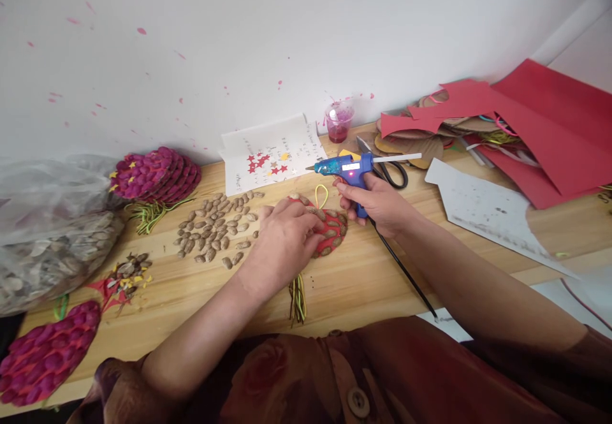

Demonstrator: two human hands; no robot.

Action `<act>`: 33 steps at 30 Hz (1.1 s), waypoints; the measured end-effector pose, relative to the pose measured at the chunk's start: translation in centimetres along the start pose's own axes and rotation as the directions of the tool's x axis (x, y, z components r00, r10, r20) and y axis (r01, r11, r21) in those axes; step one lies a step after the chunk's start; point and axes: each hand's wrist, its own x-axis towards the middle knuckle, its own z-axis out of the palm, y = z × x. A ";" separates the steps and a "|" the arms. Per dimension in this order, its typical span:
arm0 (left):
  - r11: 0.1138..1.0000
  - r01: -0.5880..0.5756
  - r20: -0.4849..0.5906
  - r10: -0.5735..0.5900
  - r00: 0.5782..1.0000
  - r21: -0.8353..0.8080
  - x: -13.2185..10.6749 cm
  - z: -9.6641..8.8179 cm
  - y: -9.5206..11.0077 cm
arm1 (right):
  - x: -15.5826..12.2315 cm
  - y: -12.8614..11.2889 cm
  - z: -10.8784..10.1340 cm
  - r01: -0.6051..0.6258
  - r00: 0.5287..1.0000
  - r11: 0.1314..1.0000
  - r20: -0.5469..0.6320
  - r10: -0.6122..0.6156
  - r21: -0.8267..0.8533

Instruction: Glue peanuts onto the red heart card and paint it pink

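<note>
My right hand (377, 202) grips a blue hot glue gun (345, 168), its nozzle pointing left and a red light lit on its body; a black cord (401, 266) trails from it toward me. My left hand (285, 239) lies fingers-down on a red card shape (329, 227) partly covered with glued brown seeds, pressing a seed near its upper edge. A yellow loop (321, 194) sticks out at the shape's top and green-yellow strands (297, 298) hang below it. A loose pile of seeds (214, 226) lies just left of my left hand.
Finished magenta seed pieces sit at the back left (155, 174) and near left (45, 354). A plastic bag of seeds (52, 248), a sheet with red stars (272, 156), a pink cup (338, 122), scissors (389, 170), and red paper sheets (540, 124) ring the wooden table (201, 303).
</note>
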 end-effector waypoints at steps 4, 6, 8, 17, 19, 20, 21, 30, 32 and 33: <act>1.000 -0.015 0.046 0.015 0.999 0.005 0.1 0.6 0.9 | 0.0 0.0 0.0 -0.001 1.000 1.000 0.003 0.001 0.003; 1.000 -0.016 0.062 0.014 0.998 0.018 0.3 0.7 1.1 | 0.0 0.0 0.0 0.001 1.000 1.000 0.008 -0.001 0.005; 0.999 -0.014 0.082 0.011 0.997 0.038 0.4 0.8 1.1 | 0.0 0.1 0.0 0.005 1.000 1.000 0.011 -0.005 0.007; 0.996 -0.026 0.109 0.017 0.994 0.082 0.8 1.0 1.0 | 0.0 0.0 0.0 0.007 1.000 1.000 0.002 -0.007 -0.002; 0.996 -0.039 0.107 0.030 0.994 0.085 0.8 1.0 1.0 | 0.0 0.0 0.0 0.005 1.000 1.000 0.003 -0.005 -0.001; 0.995 -0.051 0.101 0.042 0.994 0.089 0.8 1.0 1.0 | 0.0 0.0 0.1 0.004 1.000 1.000 0.003 -0.004 0.000; 0.993 -0.064 0.091 0.055 0.994 0.094 0.7 1.1 0.9 | 0.0 -0.1 0.1 0.002 1.000 1.000 0.002 -0.002 0.001; 0.990 -0.092 0.008 0.092 0.996 0.109 0.5 1.8 0.3 | -0.1 -0.1 0.0 -0.002 1.000 1.000 0.003 0.002 0.012; 0.992 -0.083 0.014 0.082 0.997 0.096 0.5 1.3 0.1 | -0.1 0.0 0.0 -0.003 1.000 1.000 0.002 0.003 0.012; 0.994 -0.069 0.012 0.068 0.998 0.088 0.5 0.9 0.0 | -0.1 0.0 0.0 -0.003 1.000 1.000 0.001 0.003 0.011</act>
